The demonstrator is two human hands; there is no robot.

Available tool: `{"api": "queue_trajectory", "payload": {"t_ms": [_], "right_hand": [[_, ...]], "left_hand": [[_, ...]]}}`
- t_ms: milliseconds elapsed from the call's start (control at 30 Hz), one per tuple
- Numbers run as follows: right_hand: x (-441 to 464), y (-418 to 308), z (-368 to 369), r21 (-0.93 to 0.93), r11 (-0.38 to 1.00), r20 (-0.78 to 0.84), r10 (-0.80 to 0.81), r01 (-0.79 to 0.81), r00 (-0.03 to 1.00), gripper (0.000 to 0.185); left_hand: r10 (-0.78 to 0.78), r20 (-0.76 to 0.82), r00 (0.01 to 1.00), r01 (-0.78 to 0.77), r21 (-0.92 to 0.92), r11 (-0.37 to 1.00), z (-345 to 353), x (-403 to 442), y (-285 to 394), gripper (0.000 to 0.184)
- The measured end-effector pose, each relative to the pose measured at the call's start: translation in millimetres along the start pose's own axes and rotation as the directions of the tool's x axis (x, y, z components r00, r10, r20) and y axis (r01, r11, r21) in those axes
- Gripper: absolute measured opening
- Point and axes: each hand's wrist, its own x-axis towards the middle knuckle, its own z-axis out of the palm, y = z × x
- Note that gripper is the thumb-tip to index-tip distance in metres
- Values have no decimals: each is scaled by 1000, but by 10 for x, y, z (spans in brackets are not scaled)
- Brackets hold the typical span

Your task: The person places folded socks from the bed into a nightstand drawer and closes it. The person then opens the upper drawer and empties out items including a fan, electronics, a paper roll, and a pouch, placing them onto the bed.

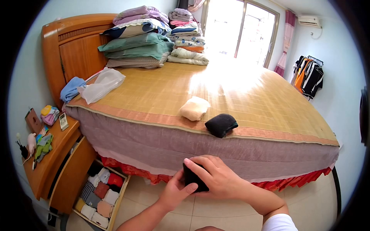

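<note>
A small black folded cloth [194, 181] is held between my two hands, in front of the bed's near side. My left hand [175, 190] grips its left and lower edge, with the thumb across the front. Fingers of my right hand [216, 173] wrap over its top and right side. On the bed's near edge lie a cream folded bundle [194, 108] and, just right of it, a dark grey folded bundle [221, 125]. Down at the left, an open drawer [120, 192] holds several rolled or folded cloth items in rows.
The bed [154, 92] has a woven mat, stacked bedding [138, 42], a white plastic bag [102, 84] and a blue cloth [72, 88]. A wooden nightstand [52, 159] with small items stands at left. Clothes hang on a rack [308, 77] at right.
</note>
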Motion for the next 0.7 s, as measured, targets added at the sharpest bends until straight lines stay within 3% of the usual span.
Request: {"api": "queue_trajectory", "payload": {"t_ms": [100,233,300,367,433,567,633,700], "right_hand": [[49,-65,-172,113,992,-65,67,-60,996,94],[105,368,-296,-153,962,-460,133,-226,878,76],[110,622,-324,-283,854,-549,230,-438,804,72],[173,772,-350,-68,848,-463,439,-525,770,68],[82,1064,-285,297,797,-325,602,-526,729,63],[110,1021,-151,7,858,-460,459,-514,760,58],[70,1057,-151,-14,813,-435,520,-582,735,57],[19,1153,-129,-190,842,-511,354,-505,783,54]], "left_hand": [[-11,-73,997,18,98,995,-47,-40,54,54],[20,-173,985,3,135,991,-181,-102,100,50],[39,-151,988,-1,241,970,-327,-169,56,55],[-5,-191,982,68,321,945,-457,-347,-22,60],[-110,-166,980,161,335,928,-636,-537,-4,64],[-242,-363,900,354,281,892,-1169,-1139,-142,65],[-267,-452,851,417,275,866,-1340,-1521,-147,65],[-266,-634,726,422,105,900,-1550,-1896,-204,63]]}}
